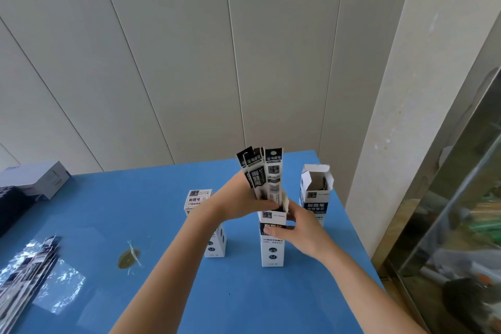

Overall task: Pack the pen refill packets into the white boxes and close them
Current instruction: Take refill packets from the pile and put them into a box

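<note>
White box in right grip; left grip holds packets (tops protruding).

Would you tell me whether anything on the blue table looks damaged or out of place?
A brownish patch, crossed by a pale strip, perhaps tape, mars the blue table left of centre. Nothing else stands out.

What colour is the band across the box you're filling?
Black, on the white box, just below the packets; head view shows it best.
</note>
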The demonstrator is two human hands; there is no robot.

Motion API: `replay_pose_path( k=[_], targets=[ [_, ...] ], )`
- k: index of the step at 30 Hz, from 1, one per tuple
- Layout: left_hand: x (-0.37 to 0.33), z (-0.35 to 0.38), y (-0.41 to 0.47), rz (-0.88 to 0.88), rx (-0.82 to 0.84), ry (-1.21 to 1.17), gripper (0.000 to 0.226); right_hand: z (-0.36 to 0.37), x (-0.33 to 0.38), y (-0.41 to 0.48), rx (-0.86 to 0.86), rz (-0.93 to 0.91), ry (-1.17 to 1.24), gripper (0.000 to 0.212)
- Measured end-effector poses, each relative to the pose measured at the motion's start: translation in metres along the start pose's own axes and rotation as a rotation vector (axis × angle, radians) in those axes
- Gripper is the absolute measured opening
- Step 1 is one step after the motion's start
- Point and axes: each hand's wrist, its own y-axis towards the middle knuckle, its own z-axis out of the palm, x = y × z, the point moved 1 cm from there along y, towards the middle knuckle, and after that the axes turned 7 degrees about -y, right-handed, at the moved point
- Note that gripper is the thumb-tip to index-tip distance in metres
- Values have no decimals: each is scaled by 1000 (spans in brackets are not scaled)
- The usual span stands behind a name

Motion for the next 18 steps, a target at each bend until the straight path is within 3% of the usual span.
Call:
replay_pose_path(
  k=[5, 11, 14, 18],
  targets=[
    [2, -5, 0, 28, -3, -8, 19, 0, -1, 1, -3, 8, -1, 44],
    [-7, -12, -1, 99, -155, -40, 17, -1, 1, 3, -15, 10, -10, 42],
    [0, -8, 2, 56, -139, 18, 27, -1, 1, 2, -14, 12, -6, 42],
    [6, -4, 0, 38, -73, 41, 17, -1, 0, 4, -15, 15, -6, 44]
  ],
)
